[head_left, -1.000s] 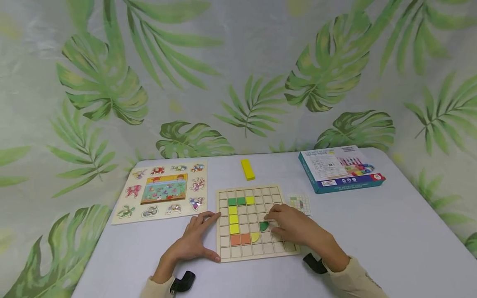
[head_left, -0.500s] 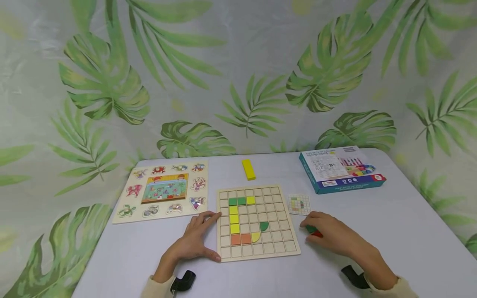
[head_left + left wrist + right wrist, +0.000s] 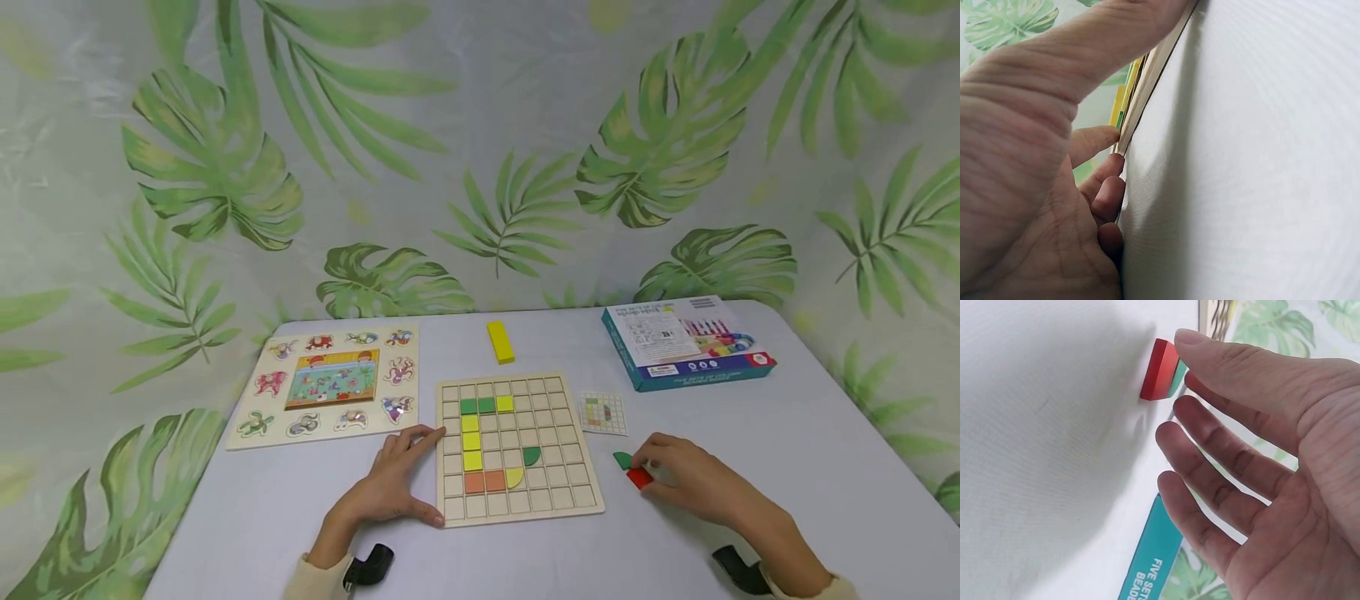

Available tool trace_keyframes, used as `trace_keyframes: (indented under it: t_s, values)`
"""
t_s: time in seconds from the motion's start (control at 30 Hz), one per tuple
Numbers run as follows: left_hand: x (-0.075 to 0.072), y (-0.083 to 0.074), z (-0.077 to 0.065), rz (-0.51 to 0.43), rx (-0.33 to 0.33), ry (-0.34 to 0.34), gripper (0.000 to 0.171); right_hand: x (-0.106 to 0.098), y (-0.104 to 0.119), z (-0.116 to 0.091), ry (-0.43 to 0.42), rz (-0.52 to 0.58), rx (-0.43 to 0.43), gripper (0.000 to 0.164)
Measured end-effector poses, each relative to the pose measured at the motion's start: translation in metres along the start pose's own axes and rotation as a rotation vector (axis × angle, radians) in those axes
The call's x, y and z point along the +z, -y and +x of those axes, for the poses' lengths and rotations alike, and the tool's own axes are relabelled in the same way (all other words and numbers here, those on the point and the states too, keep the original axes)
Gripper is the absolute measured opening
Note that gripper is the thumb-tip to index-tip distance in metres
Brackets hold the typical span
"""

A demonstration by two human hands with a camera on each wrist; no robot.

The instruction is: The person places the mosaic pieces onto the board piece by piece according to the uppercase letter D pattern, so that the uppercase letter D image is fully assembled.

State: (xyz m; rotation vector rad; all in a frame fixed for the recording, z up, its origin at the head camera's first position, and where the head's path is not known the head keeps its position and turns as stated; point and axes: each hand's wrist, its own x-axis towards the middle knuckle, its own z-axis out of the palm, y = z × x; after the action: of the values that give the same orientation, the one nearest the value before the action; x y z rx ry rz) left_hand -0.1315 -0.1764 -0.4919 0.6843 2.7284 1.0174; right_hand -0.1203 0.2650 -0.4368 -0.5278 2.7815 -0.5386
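A wooden grid board (image 3: 558, 497) holds green, yellow and orange pieces in some of its cells. Thumb and fingers of my left hand (image 3: 393, 481) are spread along its left edge, with the index fingertip and thumb touching it. To the right of the board, my right hand (image 3: 693, 479) hovers low over the table, thumb and index apart at a red block (image 3: 1159, 370). Just behind that block lies a green quarter-round piece (image 3: 622, 459). The remaining fingers of this hand are loosely bent in the right wrist view, with nothing in the palm.
A small pattern card (image 3: 603, 413) lies beside the board's right edge. Behind are a yellow block (image 3: 500, 342) and a teal-sided box (image 3: 690, 343). On the left sits a sea-animal puzzle board (image 3: 330, 379). A leaf-patterned cloth (image 3: 495, 167) hangs behind the table.
My right hand has moved right, off the grid board, leaving the green quarter-round piece there, to the red block. It has uncovered the pattern card. My left hand stays at the board's edge.
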Motion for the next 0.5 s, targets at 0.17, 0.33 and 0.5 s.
trace_keyframes:
  t_s: [0.17,0.33,0.5]
  values:
    - [-0.0016,-0.0012,0.0005,-0.030,-0.027,0.011,0.125,0.0022,-0.0029,-0.0001,0.008,0.004,-0.009,0.021]
    - [-0.0006,-0.0005,0.0011,-0.010,-0.026,0.010,0.124,0.0038,-0.0049,0.0012,0.010,0.002,-0.016,0.023]
    - [-0.0003,-0.0006,0.0011,-0.010,-0.033,0.009,0.125,0.0047,-0.0043,0.0014,0.002,-0.011,-0.006,0.024]
